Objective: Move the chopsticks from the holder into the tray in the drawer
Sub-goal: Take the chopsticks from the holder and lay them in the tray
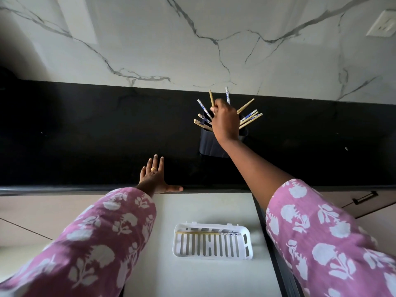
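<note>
One holder [211, 145] is seen far off. About ten chopsticks [248, 116] are counted in it: four fanned to the left, two upright and four to the right; any others are hidden. One tray [246, 246] is seen near, and a single stick [197, 233] is made out in it. Two hands are shown, left hand [153, 176] and right hand [225, 121], with one ring [153, 168] worn on the left. One outlet [382, 23] and one handle [364, 197] are seen at the right.
</note>
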Available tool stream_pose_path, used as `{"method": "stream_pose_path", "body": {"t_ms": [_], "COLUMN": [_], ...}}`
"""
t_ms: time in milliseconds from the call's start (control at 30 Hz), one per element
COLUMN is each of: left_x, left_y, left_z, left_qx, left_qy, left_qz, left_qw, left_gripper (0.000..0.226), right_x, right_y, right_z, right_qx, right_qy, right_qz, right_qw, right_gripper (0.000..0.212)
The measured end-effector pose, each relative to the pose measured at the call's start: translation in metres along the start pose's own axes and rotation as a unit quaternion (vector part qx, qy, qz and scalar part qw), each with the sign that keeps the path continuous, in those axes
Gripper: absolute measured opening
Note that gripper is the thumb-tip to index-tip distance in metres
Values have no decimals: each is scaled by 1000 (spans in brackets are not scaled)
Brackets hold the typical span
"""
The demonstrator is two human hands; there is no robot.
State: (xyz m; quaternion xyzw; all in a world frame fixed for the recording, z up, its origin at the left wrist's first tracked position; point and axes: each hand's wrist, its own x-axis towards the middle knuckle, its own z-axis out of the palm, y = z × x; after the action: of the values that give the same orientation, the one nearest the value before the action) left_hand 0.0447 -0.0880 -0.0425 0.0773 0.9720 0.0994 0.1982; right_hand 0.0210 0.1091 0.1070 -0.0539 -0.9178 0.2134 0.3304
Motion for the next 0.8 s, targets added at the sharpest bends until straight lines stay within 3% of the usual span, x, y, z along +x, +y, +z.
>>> {"method": "stream_pose_path", "body": {"t_ms": [233, 433, 600, 800], "left_x": [-5, -9, -10, -9], "left_y": [1, 2, 2, 2], "left_z": [-1, -1, 0, 1], "left_qx": [-1, -5, -2, 4], "left_qy": [1, 7, 13, 18], "left_qz": [0, 1, 4, 5], "left_qw": [1000, 1000, 1000, 1000], "left_gripper": [137, 135, 136, 135], "right_x": [-7, -24, -66, -148], "right_y": [-10, -13, -1, 22], "right_z": [-39, -73, -72, -33], "right_qx": [82, 157, 190, 179], "right_qy": [188, 246, 139, -113], "right_qz": [-86, -51, -44, -27], "right_qw": [975, 955, 971, 977], "right_gripper": [8, 5, 8, 11]}}
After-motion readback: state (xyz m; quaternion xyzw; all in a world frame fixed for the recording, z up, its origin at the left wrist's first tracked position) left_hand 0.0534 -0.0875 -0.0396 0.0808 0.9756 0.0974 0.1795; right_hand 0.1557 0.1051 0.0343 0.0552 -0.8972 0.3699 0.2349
